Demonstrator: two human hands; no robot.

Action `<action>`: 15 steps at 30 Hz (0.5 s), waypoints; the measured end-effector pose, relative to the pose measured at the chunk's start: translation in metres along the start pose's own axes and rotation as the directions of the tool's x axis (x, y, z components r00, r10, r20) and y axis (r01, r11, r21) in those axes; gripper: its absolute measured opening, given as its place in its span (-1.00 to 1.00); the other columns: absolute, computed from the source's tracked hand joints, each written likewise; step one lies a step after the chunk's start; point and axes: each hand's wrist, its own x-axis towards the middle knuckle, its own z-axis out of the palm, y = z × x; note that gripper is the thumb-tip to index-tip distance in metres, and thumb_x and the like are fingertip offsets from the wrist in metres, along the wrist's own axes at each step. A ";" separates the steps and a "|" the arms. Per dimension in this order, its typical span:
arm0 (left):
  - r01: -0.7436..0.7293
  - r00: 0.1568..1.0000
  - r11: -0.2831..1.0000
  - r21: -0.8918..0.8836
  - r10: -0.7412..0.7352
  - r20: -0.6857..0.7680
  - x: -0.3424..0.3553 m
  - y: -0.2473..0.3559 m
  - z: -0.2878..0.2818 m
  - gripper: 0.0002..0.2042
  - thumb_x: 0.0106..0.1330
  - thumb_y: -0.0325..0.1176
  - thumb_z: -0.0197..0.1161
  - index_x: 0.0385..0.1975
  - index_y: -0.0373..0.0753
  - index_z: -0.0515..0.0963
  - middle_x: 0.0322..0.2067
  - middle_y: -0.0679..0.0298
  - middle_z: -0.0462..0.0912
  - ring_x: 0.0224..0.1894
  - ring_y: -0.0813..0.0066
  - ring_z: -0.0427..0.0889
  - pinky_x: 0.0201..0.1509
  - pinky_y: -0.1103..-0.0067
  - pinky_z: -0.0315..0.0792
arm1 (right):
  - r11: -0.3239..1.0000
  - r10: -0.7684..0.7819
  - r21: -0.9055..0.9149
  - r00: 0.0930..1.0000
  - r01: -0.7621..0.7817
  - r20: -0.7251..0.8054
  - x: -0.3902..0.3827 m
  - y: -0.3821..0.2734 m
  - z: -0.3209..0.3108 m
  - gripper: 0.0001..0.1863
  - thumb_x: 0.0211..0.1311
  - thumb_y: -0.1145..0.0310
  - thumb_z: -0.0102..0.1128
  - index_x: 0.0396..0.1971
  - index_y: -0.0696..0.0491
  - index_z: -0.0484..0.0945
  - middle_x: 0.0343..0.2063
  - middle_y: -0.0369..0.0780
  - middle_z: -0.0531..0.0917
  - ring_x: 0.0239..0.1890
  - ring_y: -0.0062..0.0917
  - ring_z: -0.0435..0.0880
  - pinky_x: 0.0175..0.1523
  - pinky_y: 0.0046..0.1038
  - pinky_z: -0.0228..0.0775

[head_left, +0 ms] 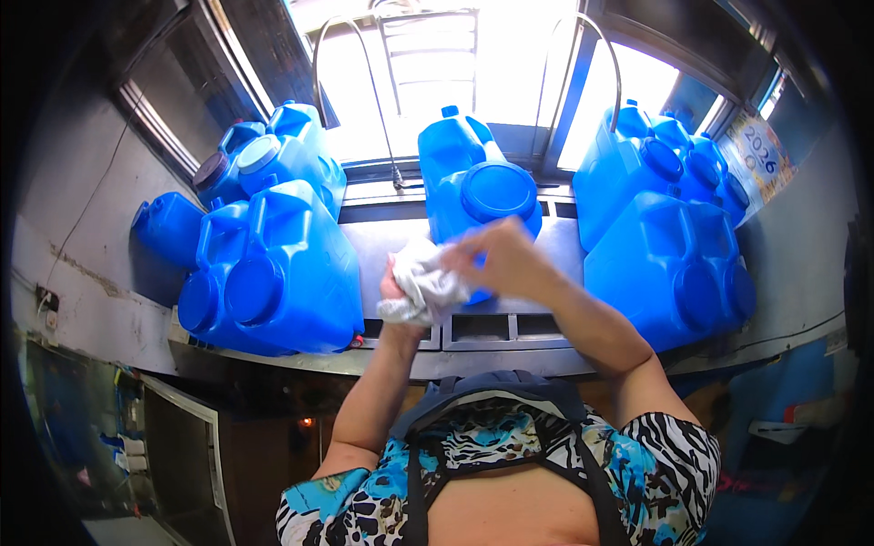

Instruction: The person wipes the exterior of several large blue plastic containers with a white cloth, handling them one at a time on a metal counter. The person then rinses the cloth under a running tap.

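Observation:
A crumpled whitish cloth (422, 284) is bunched in my left hand (391, 280), whose fingers are mostly hidden behind it. Beside the cloth, my right hand (496, 253) is raised with bent fingers that motion smears. Whether those fingers touch or pinch the cloth I cannot tell. Just beyond both hands stands a blue plastic water jug (452, 162) with a wide round cap (499, 193) facing me. My right hand covers part of its lower front.
Blue jugs crowd the counter at left (305, 264) and right (633, 264). Thin curved metal spouts (364, 55) arch over the metal counter (378, 250). Openings with metal frames (480, 329) run along the near edge. Bright windows lie behind; a calendar (757, 159) hangs at right.

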 end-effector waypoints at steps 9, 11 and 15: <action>-0.196 0.848 0.247 0.949 0.529 0.037 0.142 -0.030 0.018 -0.30 0.53 0.27 -0.17 0.36 -0.24 0.34 0.38 -0.03 0.08 0.45 0.02 0.08 0.47 0.18 0.11 | 0.878 0.414 -0.099 0.847 -0.468 -0.333 0.130 0.114 -0.043 -0.34 0.49 -0.14 -0.16 0.28 0.07 0.47 0.22 0.10 0.54 0.33 -0.05 0.45 0.42 -0.17 0.21; 0.088 0.623 -0.094 0.992 0.782 0.018 0.161 -0.050 -0.016 -0.28 0.55 0.22 -0.13 0.40 -0.31 0.31 0.50 -0.07 -0.02 0.52 0.05 0.01 0.54 0.24 0.04 | 0.756 0.593 -0.181 0.775 -0.629 -0.220 0.130 0.129 -0.035 -0.32 0.50 -0.16 -0.20 0.49 -0.14 0.21 0.34 0.02 0.44 0.43 -0.08 0.34 0.47 -0.11 0.11; -0.163 0.719 0.566 0.808 0.629 -0.296 0.145 -0.064 -0.129 -0.20 0.53 0.27 -0.23 0.50 -0.30 0.06 0.49 -0.04 0.11 0.48 -0.07 0.17 0.52 0.23 0.11 | 0.674 0.602 -0.378 0.768 -0.635 -0.217 0.106 0.131 -0.031 -0.34 0.50 -0.08 -0.14 0.54 -0.30 0.07 0.37 -0.10 0.43 0.41 -0.12 0.37 0.46 -0.10 0.15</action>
